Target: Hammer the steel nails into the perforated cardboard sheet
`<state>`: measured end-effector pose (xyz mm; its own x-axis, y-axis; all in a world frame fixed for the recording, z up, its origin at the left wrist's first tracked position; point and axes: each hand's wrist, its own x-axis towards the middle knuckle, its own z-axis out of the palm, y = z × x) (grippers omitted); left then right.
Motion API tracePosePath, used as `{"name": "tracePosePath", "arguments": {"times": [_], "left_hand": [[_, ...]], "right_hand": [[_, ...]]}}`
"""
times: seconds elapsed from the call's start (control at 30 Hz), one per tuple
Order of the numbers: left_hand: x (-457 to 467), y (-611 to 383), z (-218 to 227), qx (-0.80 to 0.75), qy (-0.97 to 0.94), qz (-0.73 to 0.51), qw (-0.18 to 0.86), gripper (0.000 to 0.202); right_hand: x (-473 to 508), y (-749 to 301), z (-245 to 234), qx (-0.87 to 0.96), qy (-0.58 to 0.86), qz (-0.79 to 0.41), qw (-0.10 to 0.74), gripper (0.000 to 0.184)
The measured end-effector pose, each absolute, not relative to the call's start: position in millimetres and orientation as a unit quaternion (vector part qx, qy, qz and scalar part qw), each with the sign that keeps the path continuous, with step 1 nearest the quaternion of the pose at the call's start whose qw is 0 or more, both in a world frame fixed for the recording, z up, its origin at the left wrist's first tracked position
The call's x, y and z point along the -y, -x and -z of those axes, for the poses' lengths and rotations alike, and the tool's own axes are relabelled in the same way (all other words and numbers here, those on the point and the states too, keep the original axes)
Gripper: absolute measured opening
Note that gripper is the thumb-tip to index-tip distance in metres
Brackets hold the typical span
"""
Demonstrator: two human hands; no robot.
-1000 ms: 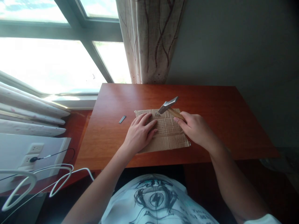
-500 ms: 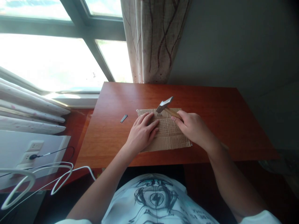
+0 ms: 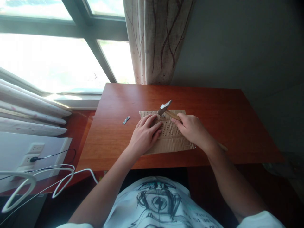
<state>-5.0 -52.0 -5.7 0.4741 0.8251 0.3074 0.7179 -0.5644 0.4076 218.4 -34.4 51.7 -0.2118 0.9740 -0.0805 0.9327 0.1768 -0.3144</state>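
My right hand [image 3: 191, 126] is closed round the wooden handle of a hammer [image 3: 164, 108]. The hammer's metal head is low over the upper part of a brown cardboard sheet [image 3: 177, 144], just beside my left fingertips. Rows of small holes cover much of the cardboard. My left hand [image 3: 144, 131] rests on the sheet's left side with its fingers stretched out and somewhat apart. What lies right under the hammer's face is too small to make out. Several thin metal nails [image 3: 126, 120] lie together on the table, left of the cardboard.
The reddish-brown wooden table [image 3: 213, 104] stands by a window and a patterned curtain [image 3: 159, 41]. Behind my right forearm a light strip-like object [image 3: 223, 147] shows in part. White cables [image 3: 64, 183] and a wall socket [image 3: 29, 160] are at the left.
The hammer has come down and slightly left, its head now lower near my left fingertips. My right hand moved left with it. My left hand and the nails have stayed in place.
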Motion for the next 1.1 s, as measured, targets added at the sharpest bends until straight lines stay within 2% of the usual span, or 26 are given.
{"name": "tracePosePath", "arguments": {"times": [1.0, 1.1], "left_hand": [[52.4, 5.8, 4.8, -0.457, -0.848, -0.237, 0.125, 0.035], [52.3, 5.4, 4.5, -0.457, -0.849, -0.237, 0.124, 0.035]], "right_hand": [[36.3, -217.4, -42.9, 0.764, 0.621, -0.157, 0.079, 0.033], [36.6, -218.8, -43.3, 0.763, 0.614, -0.167, 0.11, 0.033]]}}
